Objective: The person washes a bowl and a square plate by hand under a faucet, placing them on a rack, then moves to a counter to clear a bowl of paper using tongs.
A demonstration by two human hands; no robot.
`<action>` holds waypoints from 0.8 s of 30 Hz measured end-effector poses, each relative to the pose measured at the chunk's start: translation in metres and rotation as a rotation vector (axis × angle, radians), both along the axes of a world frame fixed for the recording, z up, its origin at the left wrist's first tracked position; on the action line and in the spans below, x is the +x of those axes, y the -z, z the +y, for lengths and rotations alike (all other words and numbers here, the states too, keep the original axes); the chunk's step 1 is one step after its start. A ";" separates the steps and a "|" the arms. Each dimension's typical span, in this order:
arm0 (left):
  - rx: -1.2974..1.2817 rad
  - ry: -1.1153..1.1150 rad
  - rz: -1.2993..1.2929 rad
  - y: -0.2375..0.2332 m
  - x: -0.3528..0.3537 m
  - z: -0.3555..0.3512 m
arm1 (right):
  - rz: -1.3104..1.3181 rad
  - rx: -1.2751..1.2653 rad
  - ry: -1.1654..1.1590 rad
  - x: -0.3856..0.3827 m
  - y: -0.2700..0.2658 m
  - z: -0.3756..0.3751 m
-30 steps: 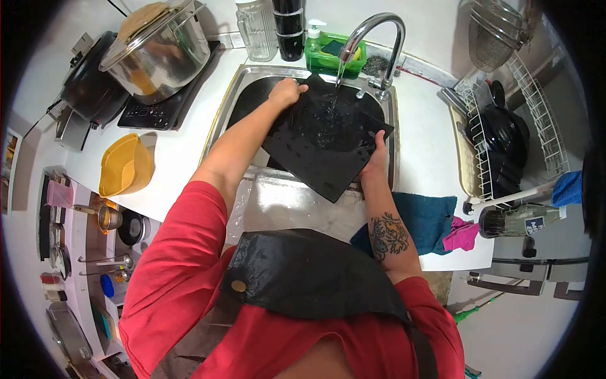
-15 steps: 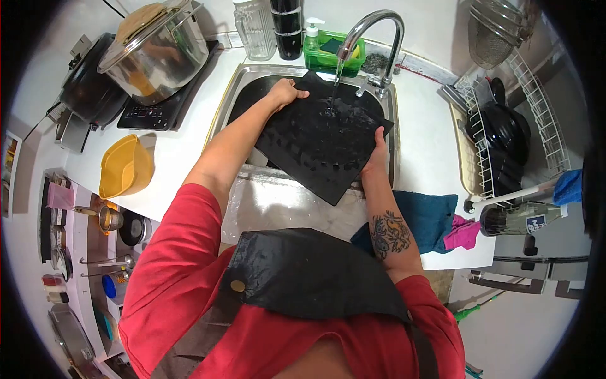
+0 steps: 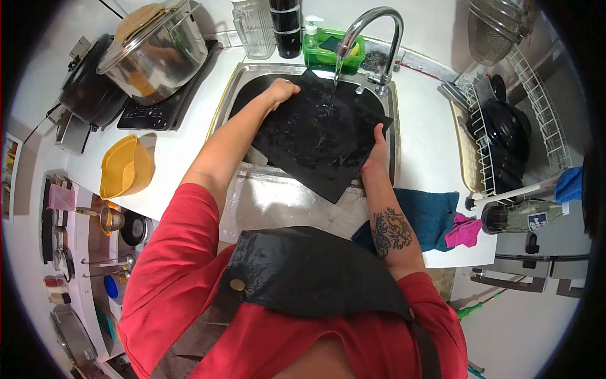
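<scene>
A flat black square mat (image 3: 315, 142), wet across its middle, lies at a slant over the steel sink (image 3: 235, 74). My left hand (image 3: 282, 92) is closed on its upper left edge, thumb on top. At the right side, my right hand (image 3: 376, 151) grips the edge with the thumb above; its other fingers are hidden underneath. Water runs from the curved faucet (image 3: 392, 31) onto the mat's upper part and spreads over the surface. The mat's near corner reaches over the sink's front rim.
Behind the sink stands a green caddy (image 3: 314, 60) with a pump bottle. To the left are a yellow tub (image 3: 126, 167) and a large steel pot (image 3: 158, 63) on a cooktop. A teal cloth (image 3: 426, 218) and a dish rack (image 3: 483, 139) are on the right.
My left hand has slid slightly left along the mat's edge. Water has spread more evenly over the mat, which has shifted only a little. My right hand stays nearly in place.
</scene>
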State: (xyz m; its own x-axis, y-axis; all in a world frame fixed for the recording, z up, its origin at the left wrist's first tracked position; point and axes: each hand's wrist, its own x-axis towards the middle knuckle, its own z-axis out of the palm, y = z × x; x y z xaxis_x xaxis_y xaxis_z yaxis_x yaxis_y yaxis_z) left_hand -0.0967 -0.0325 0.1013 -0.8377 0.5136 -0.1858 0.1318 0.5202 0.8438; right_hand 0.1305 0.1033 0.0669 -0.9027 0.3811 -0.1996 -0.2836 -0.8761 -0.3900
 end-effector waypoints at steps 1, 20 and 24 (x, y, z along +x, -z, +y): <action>-0.061 0.064 -0.089 -0.007 0.000 -0.004 | -0.018 -0.017 -0.007 -0.001 0.000 0.001; -0.279 0.665 0.946 0.022 0.105 0.074 | 0.066 0.021 -0.004 -0.005 0.006 -0.004; -0.537 0.518 0.982 0.021 0.064 0.040 | 0.084 0.030 0.021 -0.005 0.007 0.002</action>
State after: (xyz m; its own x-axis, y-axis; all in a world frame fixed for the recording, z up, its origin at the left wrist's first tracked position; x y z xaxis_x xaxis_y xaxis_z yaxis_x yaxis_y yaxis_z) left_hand -0.0326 0.0076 0.0805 -0.4610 0.8796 0.1174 0.8833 0.4676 -0.0342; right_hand 0.1259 0.1052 0.0600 -0.9077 0.4044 -0.1117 -0.3342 -0.8579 -0.3902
